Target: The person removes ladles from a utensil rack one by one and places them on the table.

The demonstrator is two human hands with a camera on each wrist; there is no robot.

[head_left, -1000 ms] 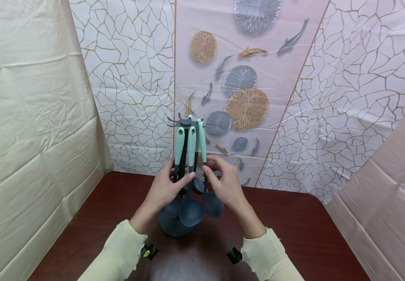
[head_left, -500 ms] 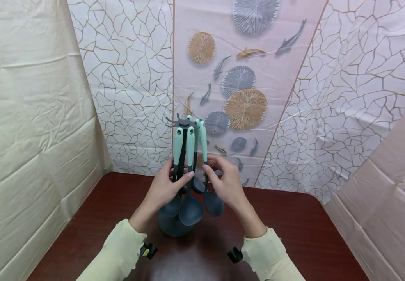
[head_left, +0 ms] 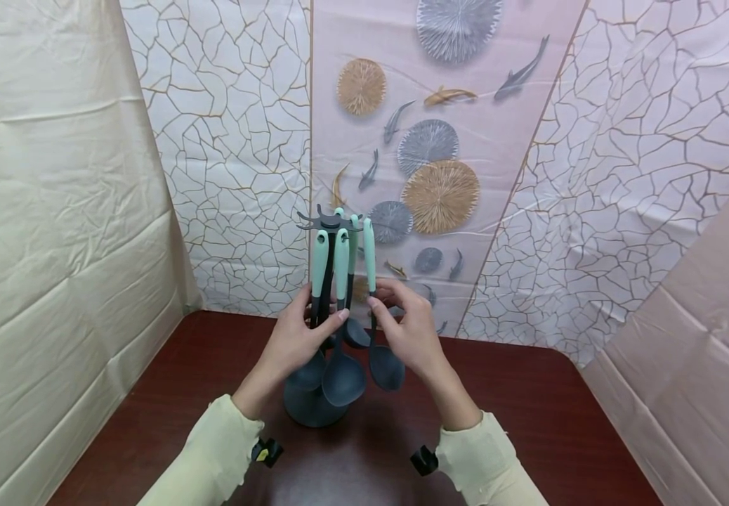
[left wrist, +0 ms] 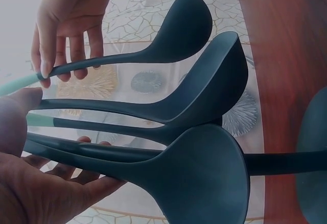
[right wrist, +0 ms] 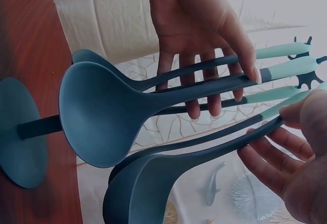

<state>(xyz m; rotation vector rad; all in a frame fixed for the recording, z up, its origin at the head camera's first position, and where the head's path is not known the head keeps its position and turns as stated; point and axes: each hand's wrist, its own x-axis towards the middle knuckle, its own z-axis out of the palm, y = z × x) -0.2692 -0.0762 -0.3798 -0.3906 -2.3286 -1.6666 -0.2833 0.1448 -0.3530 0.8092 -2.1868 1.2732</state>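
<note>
A dark utensil stand point(head_left: 331, 222) with a spoked top and round base point(head_left: 314, 413) stands upright. Several dark utensils with mint handles hang from it, including a ladle point(head_left: 344, 379) at the front. My left hand point(head_left: 295, 339) grips the stand's hanging bundle, thumb on the front ladle's handle and fingers reaching behind the shafts. On the right side, my right hand point(head_left: 410, 329) pinches another ladle point(head_left: 386, 368) just below its mint handle. In the left wrist view this pinched ladle point(left wrist: 189, 27) is apart from the others. Whether its handle top still touches a spoke, I cannot tell.
A dark red-brown table point(head_left: 497, 429) lies under the stand. Behind it hangs a patterned cloth point(head_left: 244, 176); plain cream cloth point(head_left: 74, 246) hangs at the left and pinkish cloth point(head_left: 693, 337) at the right. Both forearms wear small black wrist devices.
The pinched ladle has shifted slightly right, and its handle top has separated from the neighbouring handle and the rack's middle. The left hand keeps its hold on the bundle.
</note>
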